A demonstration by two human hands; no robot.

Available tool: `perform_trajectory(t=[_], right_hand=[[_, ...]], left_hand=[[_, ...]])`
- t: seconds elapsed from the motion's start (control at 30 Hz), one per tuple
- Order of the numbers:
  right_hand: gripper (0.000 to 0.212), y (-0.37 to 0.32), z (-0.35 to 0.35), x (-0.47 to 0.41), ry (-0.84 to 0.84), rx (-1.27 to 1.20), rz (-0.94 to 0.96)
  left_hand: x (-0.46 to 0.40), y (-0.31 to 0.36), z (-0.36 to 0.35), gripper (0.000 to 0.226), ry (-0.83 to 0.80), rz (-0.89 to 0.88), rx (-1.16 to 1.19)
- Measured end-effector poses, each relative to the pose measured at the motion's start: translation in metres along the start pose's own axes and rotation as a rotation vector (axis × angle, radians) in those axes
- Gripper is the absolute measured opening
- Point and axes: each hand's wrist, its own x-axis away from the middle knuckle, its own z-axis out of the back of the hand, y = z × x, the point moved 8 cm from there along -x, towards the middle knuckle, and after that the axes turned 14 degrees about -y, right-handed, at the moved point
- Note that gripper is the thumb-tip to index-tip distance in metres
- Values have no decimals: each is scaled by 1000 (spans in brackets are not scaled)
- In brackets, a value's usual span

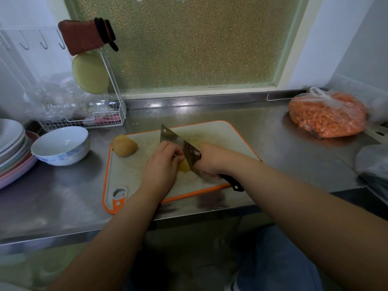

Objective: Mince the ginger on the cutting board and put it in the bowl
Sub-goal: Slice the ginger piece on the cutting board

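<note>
A white cutting board (226, 135) with an orange rim lies on the steel counter. My left hand (162, 162) holds a yellowish piece of ginger (184, 165) down on the board with curled fingers. My right hand (212, 159) grips the black handle of a cleaver (178, 141), whose blade stands on edge against the ginger, right beside my left fingers. A second, larger ginger piece (125, 145) lies at the board's far left corner. An empty white bowl (60, 145) with a blue pattern stands on the counter left of the board.
A stack of plates (12, 148) sits at the far left beside the bowl. A white wire rack (88, 120) stands behind the bowl. A plastic bag of orange carrot pieces (327, 115) lies at the back right, with another bag (375, 162) at the right edge.
</note>
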Motion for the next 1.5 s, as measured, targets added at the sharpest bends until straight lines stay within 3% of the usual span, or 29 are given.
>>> perform_trajectory(t=[0.27,1.5], right_hand=[[22,-5,29,14,99,-58,47],[28,-23,11,12,-52,69,-29]], left_hand=[[0,-3,-1,9,1,9,-13],[1,-6,-4,20,-47,21,-11]])
